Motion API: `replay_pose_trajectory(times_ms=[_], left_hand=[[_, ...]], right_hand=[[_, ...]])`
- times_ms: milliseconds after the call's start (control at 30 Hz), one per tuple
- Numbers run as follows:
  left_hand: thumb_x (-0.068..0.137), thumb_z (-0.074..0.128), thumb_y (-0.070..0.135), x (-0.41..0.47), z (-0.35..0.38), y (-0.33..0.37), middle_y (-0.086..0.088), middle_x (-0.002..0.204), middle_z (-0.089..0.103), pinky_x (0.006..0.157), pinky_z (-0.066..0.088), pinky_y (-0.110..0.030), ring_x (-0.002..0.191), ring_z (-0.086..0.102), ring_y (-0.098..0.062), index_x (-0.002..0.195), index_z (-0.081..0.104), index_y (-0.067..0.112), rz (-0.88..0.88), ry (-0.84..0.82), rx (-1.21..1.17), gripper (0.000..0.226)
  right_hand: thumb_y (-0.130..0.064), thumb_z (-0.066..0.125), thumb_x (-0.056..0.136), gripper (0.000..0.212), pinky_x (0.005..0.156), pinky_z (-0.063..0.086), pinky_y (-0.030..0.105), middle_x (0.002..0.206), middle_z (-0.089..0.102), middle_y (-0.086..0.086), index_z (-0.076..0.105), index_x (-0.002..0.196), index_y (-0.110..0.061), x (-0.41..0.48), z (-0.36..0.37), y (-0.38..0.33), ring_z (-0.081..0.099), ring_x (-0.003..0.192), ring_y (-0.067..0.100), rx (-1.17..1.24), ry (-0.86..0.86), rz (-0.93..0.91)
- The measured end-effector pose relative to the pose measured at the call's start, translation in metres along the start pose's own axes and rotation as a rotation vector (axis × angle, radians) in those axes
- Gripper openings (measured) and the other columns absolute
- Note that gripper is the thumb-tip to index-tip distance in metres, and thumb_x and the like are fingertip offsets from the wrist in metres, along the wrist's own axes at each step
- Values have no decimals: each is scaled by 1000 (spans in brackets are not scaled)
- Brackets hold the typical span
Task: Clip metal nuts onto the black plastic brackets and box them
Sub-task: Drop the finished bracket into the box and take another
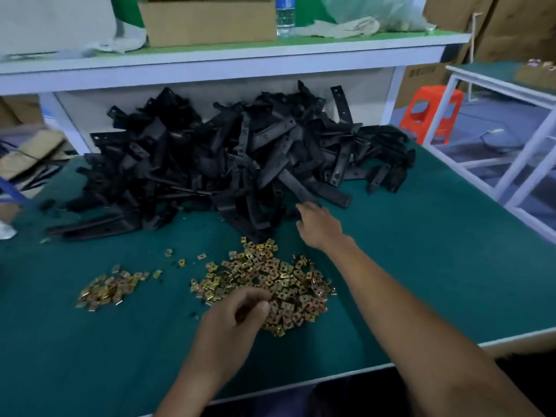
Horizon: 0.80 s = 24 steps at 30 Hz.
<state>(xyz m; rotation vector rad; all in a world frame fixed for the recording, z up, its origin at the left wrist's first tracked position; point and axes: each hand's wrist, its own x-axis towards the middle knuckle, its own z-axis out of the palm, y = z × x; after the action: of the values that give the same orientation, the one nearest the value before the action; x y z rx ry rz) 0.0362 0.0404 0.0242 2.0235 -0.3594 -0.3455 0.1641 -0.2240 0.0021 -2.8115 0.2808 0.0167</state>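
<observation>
A big heap of black plastic brackets [240,158] lies at the back of the green table. In front of it sits a pile of brass-coloured metal nuts [279,275], with a smaller pile of nuts [108,288] to the left. My left hand [237,317] rests at the near edge of the big nut pile, fingers curled together; whether a nut is pinched in them is hidden. My right hand [319,224] reaches out to the front edge of the bracket heap, fingers spread and touching the nearest brackets, closed on nothing.
The green table [421,266] ends in a white front edge near me. A white shelf [210,61] above the heap carries a cardboard box [210,19], a water bottle [285,16] and bags. An orange stool [430,115] and a white frame stand to the right.
</observation>
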Motion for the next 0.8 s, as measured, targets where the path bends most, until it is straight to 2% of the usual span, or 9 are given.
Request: replay_pose_trajectory(times_ms=[67,133,200,300,433,533,600,733,800], left_hand=[[98,60,37,3,-4,-1,31,102,68,79,52,-20,95,64,8,99,67,51,14,14,24,16],[98,60,34,6,-7,-2,29,100,69,78,53,-19,94,65,6,98,66,53,32,22,21,20],[98,60,32,9,-8,-3,27,99,70,81,55,-24,93,66,4,97,67,48,36,29,25,18],[98,61,30,12,-5,-4,28,99,69,79,52,-19,94,65,5,99,68,42,71,38,32,14],[98,59,30,21,12,-4,29,91,68,70,46,-10,87,63,7,101,68,39,179,85,200,13],[100,56,30,33,30,-3,24,98,67,83,48,-18,94,59,4,108,69,32,234,107,380,16],[100,55,30,44,40,0,15,102,68,91,44,-29,99,54,-6,107,69,27,288,157,489,16],[102,50,34,74,57,12,6,111,67,99,34,-30,107,52,-16,116,67,24,365,180,697,24],[101,51,41,84,64,14,2,117,66,100,34,-32,113,50,-20,123,65,25,341,128,762,31]], right_hand=[[-30,47,107,34,78,47,46,142,41,13,52,135,-12,1,2,-5,53,117,38,-151,41,27],[-35,52,105,30,73,47,45,130,46,14,60,121,-11,-7,-1,-6,57,108,38,-250,92,10],[-42,54,102,33,87,47,47,129,48,12,63,121,-16,-21,-6,2,49,118,37,-281,75,-14],[-54,53,99,34,105,31,47,140,43,4,65,114,-27,-50,-14,22,34,129,32,-225,82,-49],[-51,57,98,32,108,33,48,145,45,4,74,102,-24,-90,-18,43,33,137,32,90,199,6],[-47,54,101,37,105,41,44,142,48,7,76,106,-18,-112,-11,50,42,131,33,152,119,27],[-45,66,95,33,102,40,40,141,44,7,67,116,-19,-116,-11,53,41,129,30,187,160,70],[-44,83,79,90,81,43,36,130,45,3,25,145,-28,-109,-29,55,51,113,27,477,6,306],[-37,87,77,97,73,45,36,123,50,4,20,146,-29,-110,-30,58,57,106,29,620,4,391]])
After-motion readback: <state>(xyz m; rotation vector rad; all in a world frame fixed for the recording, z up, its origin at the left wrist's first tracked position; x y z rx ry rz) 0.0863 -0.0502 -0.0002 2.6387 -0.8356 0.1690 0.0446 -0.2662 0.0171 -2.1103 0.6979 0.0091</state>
